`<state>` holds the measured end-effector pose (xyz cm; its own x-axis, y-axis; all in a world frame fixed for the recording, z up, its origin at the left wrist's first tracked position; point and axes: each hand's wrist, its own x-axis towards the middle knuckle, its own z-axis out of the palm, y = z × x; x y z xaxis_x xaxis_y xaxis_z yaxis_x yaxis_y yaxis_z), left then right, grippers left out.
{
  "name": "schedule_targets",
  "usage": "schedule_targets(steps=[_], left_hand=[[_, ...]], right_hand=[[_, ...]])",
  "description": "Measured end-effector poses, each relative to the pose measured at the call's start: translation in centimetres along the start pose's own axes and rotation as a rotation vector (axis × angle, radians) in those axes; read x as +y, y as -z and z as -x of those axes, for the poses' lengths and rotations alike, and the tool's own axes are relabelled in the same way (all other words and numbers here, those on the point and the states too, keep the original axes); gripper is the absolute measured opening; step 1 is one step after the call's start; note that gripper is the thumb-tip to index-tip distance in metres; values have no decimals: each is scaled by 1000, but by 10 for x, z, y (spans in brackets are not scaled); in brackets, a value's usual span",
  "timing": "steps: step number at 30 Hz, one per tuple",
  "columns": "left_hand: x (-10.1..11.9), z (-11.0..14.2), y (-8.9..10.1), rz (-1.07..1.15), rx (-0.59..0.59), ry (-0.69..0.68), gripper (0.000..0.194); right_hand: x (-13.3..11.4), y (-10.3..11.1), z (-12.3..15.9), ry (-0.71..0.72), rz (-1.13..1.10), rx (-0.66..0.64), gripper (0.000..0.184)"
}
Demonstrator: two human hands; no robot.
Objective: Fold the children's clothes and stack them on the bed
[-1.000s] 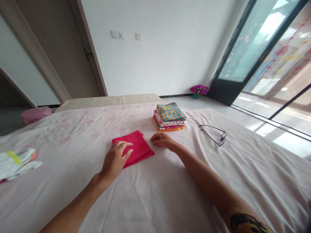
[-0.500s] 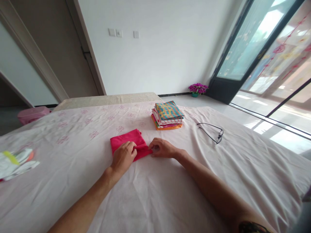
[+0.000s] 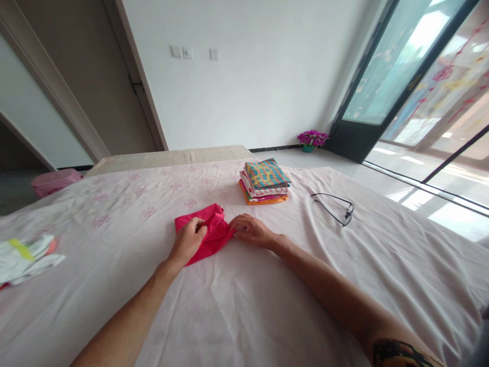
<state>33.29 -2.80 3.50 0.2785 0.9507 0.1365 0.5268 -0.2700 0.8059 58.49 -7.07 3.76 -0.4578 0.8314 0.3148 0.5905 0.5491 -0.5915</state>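
Observation:
A red folded cloth (image 3: 212,232) lies in front of me on the pale sheet, its right side lifted and creased. My left hand (image 3: 190,238) rests on its left part, fingers curled and pinching the fabric near the middle. With thumb and fingers together, my right hand (image 3: 250,230) grips the cloth's right corner. Some fingertips of both hands are hidden in the folds. Beyond my right hand stands a neat stack of folded cloths (image 3: 267,176), with a teal and yellow patterned one on top.
A pair of eyeglasses (image 3: 346,211) lies open to the right of the stack. White fabric items (image 3: 28,260) sit at the left edge. Behind the bed are a pink stool (image 3: 55,179), a pot of purple flowers (image 3: 312,138) and a glass door (image 3: 376,76).
My left hand has slid slightly left and pulled up a crease. My right hand has shifted a little up and left with the corner, bunching the cloth's right side.

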Motion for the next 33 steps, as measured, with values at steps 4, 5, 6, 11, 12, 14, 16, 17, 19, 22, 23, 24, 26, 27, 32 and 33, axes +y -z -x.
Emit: schedule_targets(steps=[4, 5, 6, 11, 12, 14, 16, 17, 19, 22, 23, 24, 26, 27, 32, 33], left_hand=[[0, 1, 1, 42, 3, -5, 25], [0, 1, 1, 44, 4, -9, 25], [-1, 1, 1, 41, 5, -13, 25], [2, 5, -2, -65, 17, -40, 23], [4, 6, -3, -100, 23, -51, 22], [8, 10, -4, -163, 32, -91, 18], [13, 16, -6, -210, 28, -172, 15], [15, 19, -7, -236, 20, -225, 14], [18, 26, -9, -304, -22, -340, 13], [21, 36, -10, -408, -99, -459, 20], [21, 37, -9, -421, -123, -476, 25], [21, 38, -7, -415, -144, -483, 28], [21, 36, -1, -342, -176, -465, 27], [20, 33, 4, -282, -164, -440, 27], [14, 22, 18, -219, 50, -302, 36], [11, 24, 16, -276, 47, -310, 37]], right_hand=[[-1, -5, -13, -182, 10, -27, 15], [-1, -6, -16, -206, 21, -43, 14], [-1, -6, -20, -220, 32, -63, 14], [-2, -6, -34, -323, 74, -124, 13], [-3, -6, -36, -363, 78, -125, 13], [-5, -5, -40, -446, 82, -115, 18], [-7, -5, -42, -504, 72, -99, 20], [-8, -5, -43, -521, 64, -88, 20], [-8, -3, -43, -540, 53, -71, 20], [-7, 1, -41, -587, 95, -38, 20], [-8, 3, -40, -602, 137, 11, 20], [-10, 4, -40, -602, 184, 79, 20], [-18, 4, -41, -527, 260, 219, 28], [-24, 3, -42, -461, 280, 260, 33], [-56, -20, -58, -186, 327, 197, 48], [-60, -27, -60, -169, 351, 168, 49]])
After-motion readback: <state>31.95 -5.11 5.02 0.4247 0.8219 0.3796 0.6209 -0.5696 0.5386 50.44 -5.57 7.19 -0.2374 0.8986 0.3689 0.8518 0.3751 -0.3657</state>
